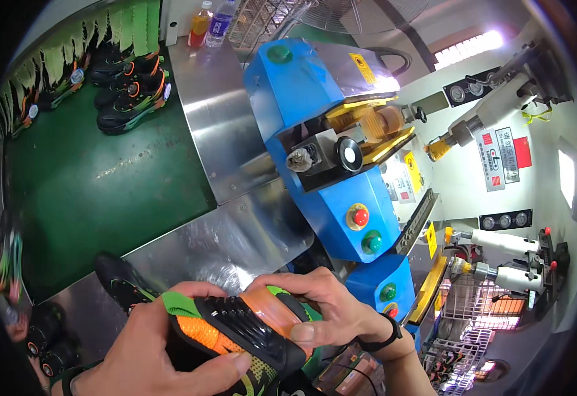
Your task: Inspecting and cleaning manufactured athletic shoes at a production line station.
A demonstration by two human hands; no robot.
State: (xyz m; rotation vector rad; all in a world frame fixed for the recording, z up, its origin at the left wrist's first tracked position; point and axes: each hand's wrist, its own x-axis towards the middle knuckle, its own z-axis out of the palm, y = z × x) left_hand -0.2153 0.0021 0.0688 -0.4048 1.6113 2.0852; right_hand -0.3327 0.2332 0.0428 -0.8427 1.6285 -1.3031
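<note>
Head view, using the blue machine (331, 198) as landmark.

Holding a shoe (236, 320) in both hands, below and to the left of the blue machine, apart from it. Grasping the side facing away from the blue machine with the left hand (140, 350), resting its thumb near the mesh. Grasping the side nearer the blue machine with the right hand (338, 313), setting its thumb at the lower end of a translucent orange band (270, 311).

Observing on the shoe: a glossy black panel with raised parallel ribs; a bright green tab (181, 305) at the end farthest from the blue machine; a vivid orange textured patch (203, 334) on the side facing away from it; yellow-green mesh (260, 369) with dark flecks. Running the orange band alongside the ribs, on the side toward the blue machine. Not telling whether band is joined to shoe or only lying against it.

Wearing a black wristband (382, 335) on the right wrist, below the blue machine. Noting another black shoe (120, 280) farther left of the blue machine, and several black shoes with orange accents (130, 112) on a green surface (97, 191) to its upper left.
</note>
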